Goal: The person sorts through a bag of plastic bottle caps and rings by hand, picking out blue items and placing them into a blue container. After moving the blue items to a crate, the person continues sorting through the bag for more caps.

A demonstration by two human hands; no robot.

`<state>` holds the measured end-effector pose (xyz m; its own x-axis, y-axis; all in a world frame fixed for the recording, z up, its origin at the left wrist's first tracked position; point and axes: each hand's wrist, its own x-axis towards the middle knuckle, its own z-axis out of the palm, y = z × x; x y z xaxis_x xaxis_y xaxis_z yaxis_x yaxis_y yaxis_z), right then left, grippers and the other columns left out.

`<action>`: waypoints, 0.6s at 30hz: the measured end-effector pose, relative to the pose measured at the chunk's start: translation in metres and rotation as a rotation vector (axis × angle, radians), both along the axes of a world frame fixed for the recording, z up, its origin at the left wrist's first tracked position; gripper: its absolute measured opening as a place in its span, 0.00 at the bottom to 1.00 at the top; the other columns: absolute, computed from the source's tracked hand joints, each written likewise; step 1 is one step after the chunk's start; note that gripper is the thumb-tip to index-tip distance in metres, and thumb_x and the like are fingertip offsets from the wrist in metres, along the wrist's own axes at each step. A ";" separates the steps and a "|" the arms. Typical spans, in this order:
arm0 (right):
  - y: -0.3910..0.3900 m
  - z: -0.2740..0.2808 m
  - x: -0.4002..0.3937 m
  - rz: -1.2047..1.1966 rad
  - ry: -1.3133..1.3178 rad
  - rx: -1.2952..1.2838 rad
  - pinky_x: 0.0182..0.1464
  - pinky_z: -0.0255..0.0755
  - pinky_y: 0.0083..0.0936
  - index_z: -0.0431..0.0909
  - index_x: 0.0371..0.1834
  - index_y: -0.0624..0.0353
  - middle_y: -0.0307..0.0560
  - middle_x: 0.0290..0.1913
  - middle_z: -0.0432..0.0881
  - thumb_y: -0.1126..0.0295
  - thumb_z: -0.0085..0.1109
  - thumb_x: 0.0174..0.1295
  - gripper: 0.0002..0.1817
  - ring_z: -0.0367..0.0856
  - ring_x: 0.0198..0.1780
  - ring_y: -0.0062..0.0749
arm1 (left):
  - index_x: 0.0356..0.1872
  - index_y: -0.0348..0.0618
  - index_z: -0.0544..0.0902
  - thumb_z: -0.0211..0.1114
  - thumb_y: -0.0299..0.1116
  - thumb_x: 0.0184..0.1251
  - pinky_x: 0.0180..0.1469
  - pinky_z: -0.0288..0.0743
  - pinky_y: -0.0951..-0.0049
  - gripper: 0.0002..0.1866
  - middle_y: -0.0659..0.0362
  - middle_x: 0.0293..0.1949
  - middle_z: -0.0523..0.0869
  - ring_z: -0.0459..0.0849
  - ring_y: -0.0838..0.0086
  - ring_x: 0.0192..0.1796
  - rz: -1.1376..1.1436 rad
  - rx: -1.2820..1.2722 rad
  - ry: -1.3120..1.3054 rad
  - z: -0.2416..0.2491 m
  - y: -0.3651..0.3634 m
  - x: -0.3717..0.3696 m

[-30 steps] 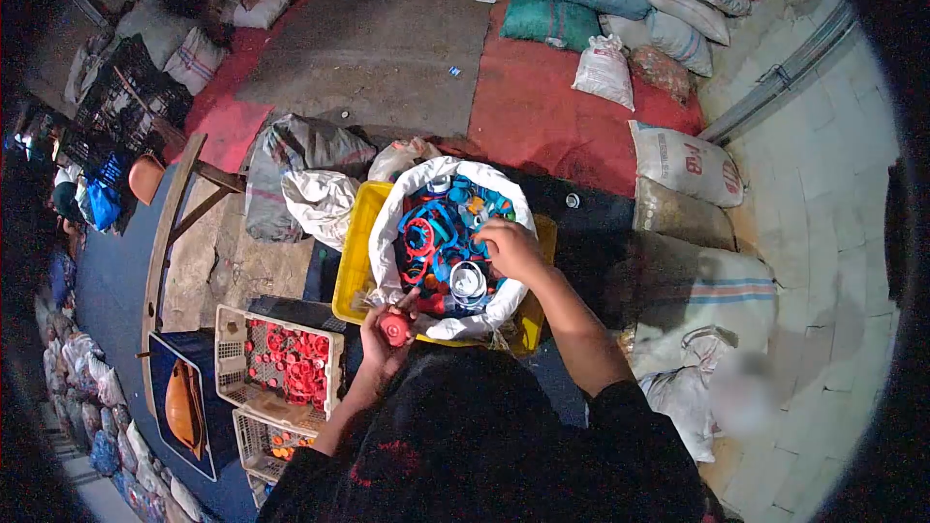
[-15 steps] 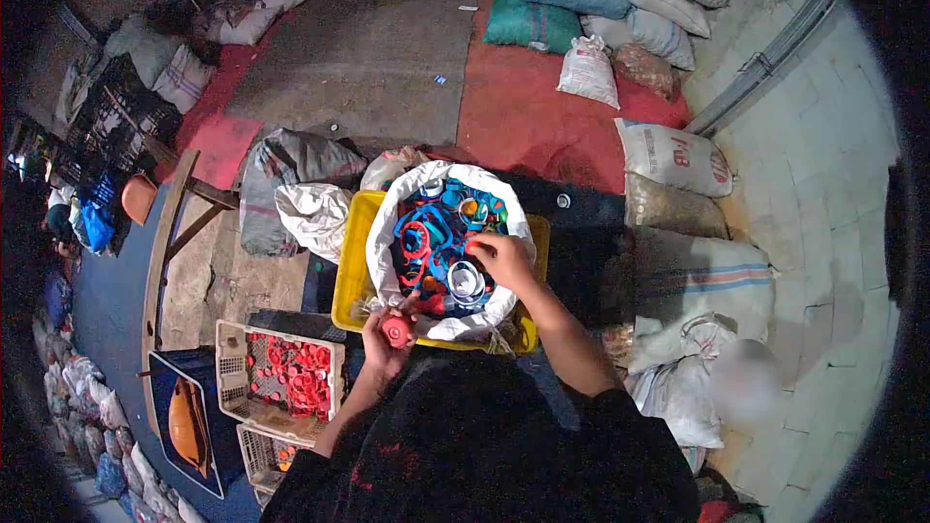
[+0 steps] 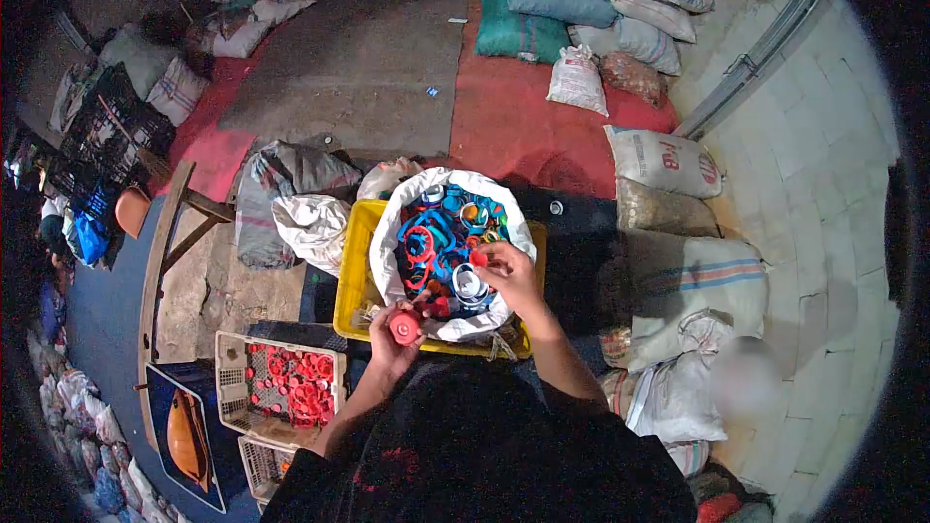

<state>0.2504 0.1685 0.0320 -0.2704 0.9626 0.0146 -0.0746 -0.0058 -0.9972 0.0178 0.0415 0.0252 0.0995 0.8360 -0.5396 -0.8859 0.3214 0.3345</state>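
In the head view, a red cap (image 3: 404, 326) is gripped in the left hand (image 3: 392, 344), its fingers closed around it and held low at the near rim of the yellow crate (image 3: 356, 271), close to the body, apparently so that it is kept apart from the mixed heap. The right hand (image 3: 509, 271) is set over the white sack (image 3: 392, 223) that lines the crate, and a small red piece (image 3: 478, 258) is pinched at its fingertips, just above the tangle of blue and red plastic rings and caps (image 3: 431, 232); whether it is a cap or a ring cannot be told at this size. A beige basket (image 3: 232, 368) holding only red caps (image 3: 295, 383) is placed to the left, within reach of the left hand. Filled sacks (image 3: 668, 163) are stacked along the floor beyond.
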 end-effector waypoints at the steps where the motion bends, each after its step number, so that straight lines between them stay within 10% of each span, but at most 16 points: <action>1: -0.006 0.005 -0.002 -0.028 -0.005 -0.021 0.53 0.76 0.21 0.83 0.53 0.61 0.41 0.47 0.85 0.77 0.70 0.60 0.17 0.83 0.48 0.23 | 0.40 0.47 0.81 0.55 0.48 0.72 0.33 0.77 0.71 0.15 0.53 0.57 0.84 0.83 0.66 0.43 0.006 -0.028 0.016 -0.004 0.002 0.000; 8: -0.027 0.036 -0.011 0.122 -0.196 0.126 0.53 0.73 0.20 0.81 0.56 0.62 0.39 0.48 0.83 0.76 0.67 0.64 0.17 0.80 0.47 0.21 | 0.45 0.43 0.82 0.53 0.48 0.74 0.44 0.83 0.67 0.19 0.53 0.51 0.84 0.83 0.61 0.53 -0.031 0.021 -0.196 0.011 0.026 0.007; 13: -0.054 0.061 -0.043 0.016 0.137 -0.049 0.55 0.75 0.25 0.80 0.44 0.63 0.42 0.47 0.85 0.78 0.70 0.62 0.10 0.82 0.52 0.23 | 0.49 0.44 0.83 0.54 0.49 0.75 0.44 0.85 0.66 0.20 0.55 0.52 0.85 0.84 0.64 0.52 -0.086 0.001 -0.148 0.008 0.034 0.010; 18: -0.076 0.074 -0.073 -0.014 -0.489 0.529 0.64 0.71 0.37 0.83 0.42 0.59 0.43 0.46 0.87 0.70 0.80 0.51 0.17 0.82 0.56 0.39 | 0.57 0.46 0.80 0.55 0.50 0.74 0.61 0.77 0.58 0.21 0.55 0.54 0.85 0.83 0.66 0.57 -0.198 0.176 -0.217 -0.018 0.041 0.010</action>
<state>0.1777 0.0923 0.1058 -0.3527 0.8635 0.3606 0.3848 0.4851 -0.7852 0.0278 0.0828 0.0071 0.3660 0.8674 -0.3372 -0.8686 0.4485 0.2107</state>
